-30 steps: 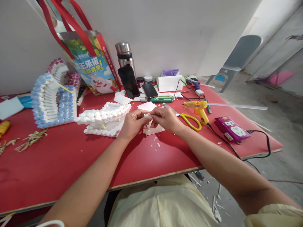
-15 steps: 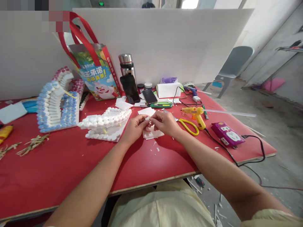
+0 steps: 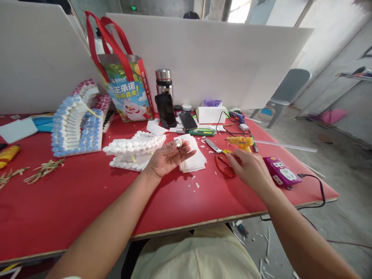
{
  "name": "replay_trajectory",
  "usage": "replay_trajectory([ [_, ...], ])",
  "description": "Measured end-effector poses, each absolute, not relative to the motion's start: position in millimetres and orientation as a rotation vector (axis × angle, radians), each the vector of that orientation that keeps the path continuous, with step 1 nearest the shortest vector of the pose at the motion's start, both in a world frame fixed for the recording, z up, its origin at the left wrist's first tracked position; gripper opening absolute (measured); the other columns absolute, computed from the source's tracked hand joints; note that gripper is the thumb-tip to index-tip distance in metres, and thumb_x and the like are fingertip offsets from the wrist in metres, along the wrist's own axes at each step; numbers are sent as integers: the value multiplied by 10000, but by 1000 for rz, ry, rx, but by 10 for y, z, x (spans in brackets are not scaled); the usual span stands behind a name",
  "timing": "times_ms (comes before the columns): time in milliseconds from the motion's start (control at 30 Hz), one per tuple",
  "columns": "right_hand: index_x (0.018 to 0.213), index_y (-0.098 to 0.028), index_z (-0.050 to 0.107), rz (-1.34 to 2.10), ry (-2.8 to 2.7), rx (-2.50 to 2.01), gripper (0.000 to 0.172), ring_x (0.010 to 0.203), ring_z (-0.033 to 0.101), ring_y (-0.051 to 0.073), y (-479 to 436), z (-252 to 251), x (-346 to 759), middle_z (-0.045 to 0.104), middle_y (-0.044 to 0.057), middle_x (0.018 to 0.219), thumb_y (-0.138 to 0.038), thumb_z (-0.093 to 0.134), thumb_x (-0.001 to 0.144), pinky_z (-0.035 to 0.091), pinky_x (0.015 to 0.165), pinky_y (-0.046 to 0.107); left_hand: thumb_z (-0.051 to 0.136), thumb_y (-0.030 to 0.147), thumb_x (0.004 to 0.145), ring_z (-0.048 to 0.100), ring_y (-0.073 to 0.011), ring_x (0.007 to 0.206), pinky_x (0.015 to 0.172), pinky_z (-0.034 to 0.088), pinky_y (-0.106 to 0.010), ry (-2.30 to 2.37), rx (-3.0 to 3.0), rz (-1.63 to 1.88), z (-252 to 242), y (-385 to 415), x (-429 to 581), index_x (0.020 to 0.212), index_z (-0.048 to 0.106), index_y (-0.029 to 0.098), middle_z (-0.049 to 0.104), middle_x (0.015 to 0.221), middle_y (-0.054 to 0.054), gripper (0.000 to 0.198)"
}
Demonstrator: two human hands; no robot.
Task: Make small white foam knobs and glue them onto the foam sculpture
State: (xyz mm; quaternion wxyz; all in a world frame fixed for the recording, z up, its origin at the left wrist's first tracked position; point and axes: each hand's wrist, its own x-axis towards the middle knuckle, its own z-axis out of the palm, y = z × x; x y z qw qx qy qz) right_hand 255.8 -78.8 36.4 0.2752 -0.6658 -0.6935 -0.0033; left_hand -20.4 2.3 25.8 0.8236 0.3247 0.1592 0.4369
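My left hand is turned palm up, its thumb and fingertips pinching a small white piece. Below that hand lies a stack of white paper sheets. Left of it stands a white tiered model edged with rounded white pieces. My right hand is palm down over the handles of the scissors and the grip of a yellow glue gun. Its fingers are mostly hidden, so which of these it holds is unclear. One red scissor loop shows beside the thumb.
Farther left is a blue-and-white model. A shopping bag, a steel flask, phones and a green cutter line the back. A purple power socket with a black cable sits at right.
My hands have come apart. The left keeps the white piece and has opened out palm up; the right has moved right to the scissors and glue gun. The view has shifted slightly.
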Motion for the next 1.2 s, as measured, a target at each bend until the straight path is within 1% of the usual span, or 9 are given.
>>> replay_trajectory([
  [133, 887, -192, 666, -230, -1725, -1793, 255, 825, 672, 249, -964, 135, 2806, 707, 130, 1042, -362, 491, 963, 497, 718, 365, 855, 216, 721, 710, -183, 947, 1118, 506, -419, 362, 673, 935, 272, -2, -177, 888, 725, 142, 712, 948, -59, 224],
  [233, 969, -174, 677, -304, -1701, -1801, 245, 955, 666, 291, -936, 42, 2886, 679, 166, 1126, -341, 499, 946, 527, 831, 415, 841, 232, 750, 727, -199, 978, 1107, 514, -415, 426, 712, 945, 252, 6, -167, 860, 723, 138, 741, 974, -78, 187],
  [533, 1004, -141, 672, -394, -1621, -2006, 255, 985, 621, 338, -813, 47, 3031, 665, 197, 1084, -323, 531, 895, 500, 866, 460, 821, 237, 767, 776, -246, 907, 976, 586, -430, 571, 783, 958, 192, 70, -165, 905, 758, 114, 798, 975, -152, 196],
  [733, 1076, -116, 661, -267, -1612, -2256, 293, 851, 652, 308, -691, 70, 3037, 692, 204, 1032, -302, 505, 912, 453, 701, 382, 829, 193, 750, 781, -242, 894, 940, 596, -409, 596, 839, 962, 191, 65, -179, 938, 754, 125, 798, 997, -163, 213],
  [800, 1018, -125, 668, -213, -1619, -2295, 265, 819, 652, 291, -593, 93, 3049, 704, 197, 1000, -309, 522, 898, 425, 665, 360, 829, 184, 749, 782, -222, 843, 919, 602, -398, 630, 865, 971, 189, 70, -185, 956, 751, 122, 799, 990, -160, 230],
  [900, 769, -175, 642, -17, -1627, -2319, 205, 678, 603, 242, -421, 122, 3099, 673, 119, 758, -357, 578, 838, 367, 582, 332, 835, 186, 738, 772, -195, 765, 887, 606, -388, 678, 907, 990, 181, 83, -191, 959, 742, 110, 798, 974, -161, 252],
  [1000, 588, -202, 554, 239, -1558, -2205, 253, 540, 495, 175, -265, 169, 3152, 527, 29, 554, -366, 624, 766, 320, 516, 312, 844, 206, 727, 760, -176, 726, 878, 601, -385, 705, 939, 1007, 168, 99, -190, 966, 733, 105, 797, 971, -158, 282],
  [1100, 605, -190, 578, 360, -1409, -2048, 260, 524, 446, 143, -169, 321, 3095, 467, -7, 535, -396, 674, 731, 316, 493, 292, 838, 239, 743, 749, -164, 709, 865, 598, -374, 729, 986, 1020, 152, 116, -187, 976, 724, 99, 793, 983, -152, 295],
  [1200, 759, -161, 685, 686, -1278, -1667, 238, 558, 433, 120, -158, 554, 2811, 526, 2, 628, -395, 720, 731, 320, 487, 266, 843, 259, 738, 742, -167, 692, 834, 597, -363, 788, 1027, 1047, 127, 135, -194, 985, 715, 99, 791, 970, -140, 321],
])
